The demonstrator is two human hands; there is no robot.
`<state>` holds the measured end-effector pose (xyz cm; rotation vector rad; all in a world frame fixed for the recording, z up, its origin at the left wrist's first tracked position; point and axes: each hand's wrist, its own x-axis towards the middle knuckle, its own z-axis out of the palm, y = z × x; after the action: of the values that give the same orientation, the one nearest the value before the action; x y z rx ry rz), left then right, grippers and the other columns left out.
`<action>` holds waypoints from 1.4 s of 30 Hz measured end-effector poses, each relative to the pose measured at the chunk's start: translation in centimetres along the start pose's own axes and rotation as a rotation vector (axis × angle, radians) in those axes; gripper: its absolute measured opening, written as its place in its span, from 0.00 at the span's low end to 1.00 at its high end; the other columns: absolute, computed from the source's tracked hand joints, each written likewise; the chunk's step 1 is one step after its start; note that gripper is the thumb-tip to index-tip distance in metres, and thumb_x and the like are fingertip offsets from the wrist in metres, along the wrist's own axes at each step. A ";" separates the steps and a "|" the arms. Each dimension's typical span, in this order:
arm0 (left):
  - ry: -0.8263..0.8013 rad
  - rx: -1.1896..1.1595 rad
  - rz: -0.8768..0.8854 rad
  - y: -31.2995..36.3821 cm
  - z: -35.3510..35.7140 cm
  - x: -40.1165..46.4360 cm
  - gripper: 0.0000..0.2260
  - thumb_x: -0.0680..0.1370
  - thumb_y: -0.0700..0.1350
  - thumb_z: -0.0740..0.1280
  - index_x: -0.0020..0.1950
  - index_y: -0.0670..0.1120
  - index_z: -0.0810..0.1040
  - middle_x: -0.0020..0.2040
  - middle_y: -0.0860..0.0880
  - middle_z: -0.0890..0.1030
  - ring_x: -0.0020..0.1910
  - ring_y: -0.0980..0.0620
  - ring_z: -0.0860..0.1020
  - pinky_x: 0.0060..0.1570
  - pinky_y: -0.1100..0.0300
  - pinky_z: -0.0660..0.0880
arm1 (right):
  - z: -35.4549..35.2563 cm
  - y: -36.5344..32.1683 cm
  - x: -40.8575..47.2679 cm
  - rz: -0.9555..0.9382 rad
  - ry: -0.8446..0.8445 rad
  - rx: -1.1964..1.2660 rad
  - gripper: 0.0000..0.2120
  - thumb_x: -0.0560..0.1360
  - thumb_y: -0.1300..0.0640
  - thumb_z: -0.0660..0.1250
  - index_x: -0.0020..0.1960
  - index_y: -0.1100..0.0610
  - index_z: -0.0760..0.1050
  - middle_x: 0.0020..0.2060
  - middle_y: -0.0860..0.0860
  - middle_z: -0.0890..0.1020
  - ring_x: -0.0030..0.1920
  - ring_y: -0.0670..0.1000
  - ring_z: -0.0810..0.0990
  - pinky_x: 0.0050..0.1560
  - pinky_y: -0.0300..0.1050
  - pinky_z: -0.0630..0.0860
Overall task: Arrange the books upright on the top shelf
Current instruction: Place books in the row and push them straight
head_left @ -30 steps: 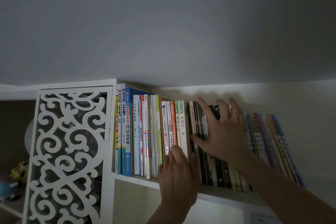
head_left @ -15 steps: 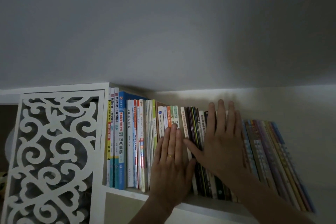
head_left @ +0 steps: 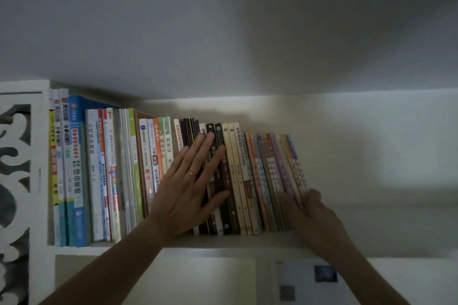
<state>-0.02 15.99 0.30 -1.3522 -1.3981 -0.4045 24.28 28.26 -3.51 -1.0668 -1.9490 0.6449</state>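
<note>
Books (head_left: 173, 171) stand in one row on the top shelf (head_left: 223, 242); the 9 o'clock portion upright, the 3 o'clock end leaning; left hand (head_left: 190, 188) pressed flat, released, on mid-row spines; right hand (head_left: 312, 213) grasping the end books; straightening judged remaining.

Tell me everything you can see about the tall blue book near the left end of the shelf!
The tall blue book stands upright on the white top shelf, near the left end of the row. Its spine looks glossy, blue with a white panel of dark printed characters and paler blue at the bottom. It rises above the white book on its right. Thin pale books press against its left side. Neither hand touches it.
</note>
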 end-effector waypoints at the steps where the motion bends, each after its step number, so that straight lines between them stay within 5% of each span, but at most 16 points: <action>1: 0.001 0.005 0.004 -0.2 0.3 0.1 0.37 0.82 0.65 0.57 0.84 0.45 0.52 0.84 0.42 0.45 0.83 0.43 0.46 0.81 0.43 0.47 | 1.1 -0.4 0.3 -0.003 0.021 0.038 0.27 0.78 0.32 0.56 0.56 0.57 0.62 0.51 0.58 0.79 0.48 0.58 0.80 0.52 0.53 0.78; 6: 0.054 -0.037 0.013 -0.5 0.6 0.2 0.37 0.82 0.65 0.55 0.83 0.43 0.53 0.84 0.41 0.47 0.83 0.42 0.47 0.81 0.44 0.45 | 4.4 -2.7 0.4 -0.064 0.159 -0.003 0.29 0.77 0.30 0.54 0.57 0.56 0.61 0.49 0.55 0.76 0.48 0.58 0.77 0.48 0.51 0.74; 10: 0.105 -0.085 -0.038 1.2 0.1 0.0 0.38 0.81 0.65 0.56 0.82 0.40 0.56 0.84 0.40 0.50 0.83 0.41 0.50 0.80 0.39 0.52 | 2.1 -1.0 1.6 -0.157 0.025 0.025 0.29 0.75 0.27 0.57 0.54 0.52 0.58 0.48 0.52 0.80 0.46 0.55 0.82 0.47 0.54 0.79; 14: 0.112 -0.021 0.377 4.0 -0.4 0.9 0.30 0.84 0.59 0.60 0.83 0.48 0.59 0.83 0.42 0.56 0.82 0.41 0.55 0.78 0.39 0.58 | -0.6 0.2 3.0 -0.373 -0.031 0.164 0.29 0.77 0.32 0.59 0.73 0.39 0.56 0.55 0.38 0.81 0.52 0.43 0.83 0.57 0.51 0.82; 16: 0.036 0.046 0.424 4.1 0.4 1.2 0.29 0.84 0.60 0.58 0.83 0.53 0.57 0.84 0.44 0.53 0.83 0.43 0.52 0.78 0.40 0.59 | -0.8 0.6 3.1 -0.463 -0.036 0.128 0.30 0.77 0.33 0.58 0.76 0.32 0.52 0.58 0.34 0.79 0.55 0.40 0.82 0.59 0.46 0.81; 23: 0.017 0.024 0.311 4.3 1.4 1.1 0.28 0.83 0.62 0.59 0.80 0.51 0.67 0.82 0.44 0.61 0.81 0.44 0.59 0.79 0.43 0.55 | -0.8 1.4 4.3 -0.624 -0.014 -0.066 0.36 0.78 0.35 0.60 0.80 0.36 0.45 0.63 0.40 0.79 0.54 0.43 0.82 0.56 0.48 0.82; 26: 0.094 -0.061 0.125 6.7 0.3 3.6 0.24 0.83 0.62 0.57 0.69 0.49 0.78 0.68 0.45 0.77 0.65 0.45 0.75 0.68 0.47 0.65 | -0.7 1.8 4.1 -0.650 -0.037 -0.067 0.37 0.78 0.37 0.59 0.80 0.37 0.42 0.64 0.43 0.78 0.55 0.46 0.82 0.56 0.50 0.81; 31: 0.111 0.027 -0.245 10.2 -0.5 8.7 0.25 0.80 0.59 0.60 0.71 0.46 0.73 0.60 0.46 0.76 0.57 0.47 0.73 0.59 0.49 0.67 | 0.0 2.6 4.3 -0.611 0.043 -0.101 0.27 0.81 0.46 0.60 0.73 0.51 0.50 0.43 0.42 0.76 0.33 0.43 0.76 0.35 0.32 0.72; 35: 0.024 0.075 -0.365 11.9 -0.6 9.7 0.19 0.77 0.56 0.60 0.65 0.49 0.73 0.59 0.46 0.73 0.56 0.47 0.70 0.56 0.49 0.66 | 0.0 2.7 4.2 -0.591 0.063 -0.046 0.23 0.81 0.49 0.61 0.69 0.51 0.53 0.43 0.47 0.79 0.36 0.51 0.81 0.40 0.48 0.79; 38: 0.116 -0.038 -0.521 13.5 -1.5 10.1 0.13 0.76 0.53 0.63 0.59 0.51 0.71 0.55 0.49 0.73 0.53 0.51 0.70 0.53 0.54 0.65 | 0.0 2.8 4.2 -0.620 0.067 -0.018 0.21 0.82 0.48 0.60 0.68 0.51 0.54 0.45 0.49 0.80 0.36 0.53 0.82 0.39 0.54 0.81; 42: 0.203 -0.291 -0.577 17.0 -2.9 9.5 0.12 0.82 0.50 0.65 0.62 0.54 0.65 0.37 0.58 0.74 0.30 0.62 0.71 0.31 0.67 0.70 | -0.7 2.7 3.8 -0.634 0.021 -0.011 0.20 0.82 0.45 0.58 0.69 0.51 0.57 0.53 0.49 0.78 0.44 0.56 0.83 0.45 0.56 0.80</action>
<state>18.22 23.14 2.18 -1.0704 -1.5839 -1.1314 24.85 32.95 -3.56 -0.4055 -2.1138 0.2663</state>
